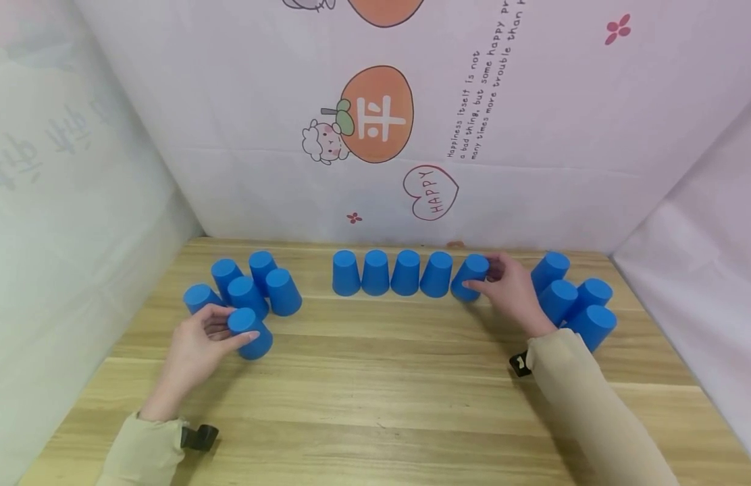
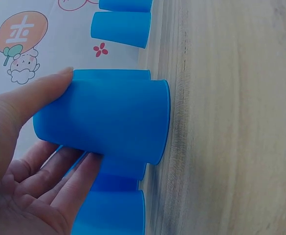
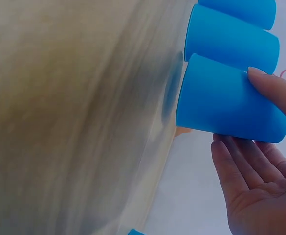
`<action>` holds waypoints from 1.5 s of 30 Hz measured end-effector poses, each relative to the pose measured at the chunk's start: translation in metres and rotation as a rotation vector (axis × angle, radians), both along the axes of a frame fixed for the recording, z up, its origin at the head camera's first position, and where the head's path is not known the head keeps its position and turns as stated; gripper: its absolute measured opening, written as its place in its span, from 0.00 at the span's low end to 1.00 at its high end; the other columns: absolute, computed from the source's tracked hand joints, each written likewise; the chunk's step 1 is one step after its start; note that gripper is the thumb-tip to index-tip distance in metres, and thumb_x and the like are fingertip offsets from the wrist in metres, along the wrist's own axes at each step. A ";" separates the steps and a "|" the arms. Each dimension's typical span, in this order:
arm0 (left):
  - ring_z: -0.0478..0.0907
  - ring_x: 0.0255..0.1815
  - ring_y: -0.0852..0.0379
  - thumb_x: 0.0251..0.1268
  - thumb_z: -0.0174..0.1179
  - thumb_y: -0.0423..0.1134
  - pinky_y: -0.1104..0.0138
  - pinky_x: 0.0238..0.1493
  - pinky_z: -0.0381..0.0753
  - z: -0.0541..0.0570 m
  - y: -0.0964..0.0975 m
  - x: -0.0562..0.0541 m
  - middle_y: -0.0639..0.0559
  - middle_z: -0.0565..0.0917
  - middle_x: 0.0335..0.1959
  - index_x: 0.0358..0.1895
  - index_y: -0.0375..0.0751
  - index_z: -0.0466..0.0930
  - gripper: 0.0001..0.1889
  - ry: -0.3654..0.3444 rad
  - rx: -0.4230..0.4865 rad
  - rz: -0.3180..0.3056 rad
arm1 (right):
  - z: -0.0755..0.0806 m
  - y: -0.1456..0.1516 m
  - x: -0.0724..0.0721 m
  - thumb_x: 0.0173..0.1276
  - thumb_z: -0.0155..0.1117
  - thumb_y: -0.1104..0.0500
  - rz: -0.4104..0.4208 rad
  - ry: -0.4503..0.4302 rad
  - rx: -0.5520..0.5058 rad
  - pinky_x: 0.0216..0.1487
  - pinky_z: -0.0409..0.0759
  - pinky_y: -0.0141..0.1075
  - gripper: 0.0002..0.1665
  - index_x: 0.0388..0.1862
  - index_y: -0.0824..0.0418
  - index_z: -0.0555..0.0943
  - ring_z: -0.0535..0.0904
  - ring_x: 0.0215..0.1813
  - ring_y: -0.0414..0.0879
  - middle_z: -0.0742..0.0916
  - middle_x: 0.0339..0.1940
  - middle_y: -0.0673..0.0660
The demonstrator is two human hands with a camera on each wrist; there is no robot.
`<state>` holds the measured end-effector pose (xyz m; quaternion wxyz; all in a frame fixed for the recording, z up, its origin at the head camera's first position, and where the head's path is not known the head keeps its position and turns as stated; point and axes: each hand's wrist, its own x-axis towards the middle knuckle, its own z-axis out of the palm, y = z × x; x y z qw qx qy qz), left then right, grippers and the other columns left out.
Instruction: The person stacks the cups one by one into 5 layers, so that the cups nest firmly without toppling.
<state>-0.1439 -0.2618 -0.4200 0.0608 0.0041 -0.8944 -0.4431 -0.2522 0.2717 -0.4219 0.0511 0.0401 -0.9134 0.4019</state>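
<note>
My left hand (image 1: 190, 347) pinches an upside-down blue cup (image 1: 252, 337) between thumb and fingers, at the front of a loose group of blue cups (image 1: 284, 293) on the left. In the left wrist view this held cup (image 2: 103, 117) lies across the palm side, with other cups partly hidden behind it. On the far side, my right hand (image 1: 514, 291) grips another blue cup (image 1: 469, 278) at the right end of a row of upside-down cups (image 1: 406, 273). The right wrist view has that cup (image 3: 231, 100) beside its neighbour, its rim very near the tabletop; contact is hard to tell.
Several more blue cups (image 1: 594, 327) stand upside down on the right, close by my right forearm. All rest on a wood-grain table (image 1: 363, 398). A printed cloth (image 1: 260, 169) rises at its back edge, with pale cloth on both sides. Black straps circle both wrists.
</note>
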 end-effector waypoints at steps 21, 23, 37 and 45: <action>0.85 0.51 0.43 0.57 0.76 0.54 0.60 0.49 0.85 0.002 0.009 0.003 0.40 0.83 0.52 0.55 0.35 0.76 0.32 0.070 0.002 -0.017 | -0.005 -0.004 -0.012 0.66 0.76 0.50 0.011 -0.052 -0.015 0.60 0.78 0.57 0.40 0.69 0.67 0.69 0.78 0.60 0.63 0.79 0.62 0.69; 0.85 0.51 0.45 0.57 0.76 0.54 0.58 0.50 0.85 0.005 0.015 0.003 0.43 0.84 0.51 0.54 0.37 0.77 0.30 0.098 0.013 -0.037 | -0.004 -0.005 -0.011 0.66 0.76 0.50 0.012 -0.053 -0.017 0.61 0.78 0.58 0.40 0.69 0.67 0.69 0.78 0.61 0.64 0.79 0.63 0.69; 0.82 0.50 0.56 0.52 0.79 0.54 0.51 0.54 0.82 0.036 0.083 -0.032 0.56 0.85 0.48 0.53 0.48 0.81 0.28 0.254 0.065 -0.204 | 0.002 0.002 -0.004 0.65 0.76 0.43 0.045 -0.046 0.064 0.59 0.78 0.61 0.44 0.70 0.66 0.71 0.77 0.62 0.67 0.79 0.64 0.70; 0.81 0.52 0.57 0.54 0.76 0.58 0.55 0.57 0.80 0.039 0.113 -0.055 0.57 0.85 0.50 0.56 0.48 0.82 0.29 0.266 0.058 -0.234 | 0.010 0.012 0.017 0.65 0.74 0.41 0.047 0.007 0.077 0.64 0.73 0.61 0.45 0.73 0.62 0.71 0.73 0.68 0.67 0.77 0.69 0.67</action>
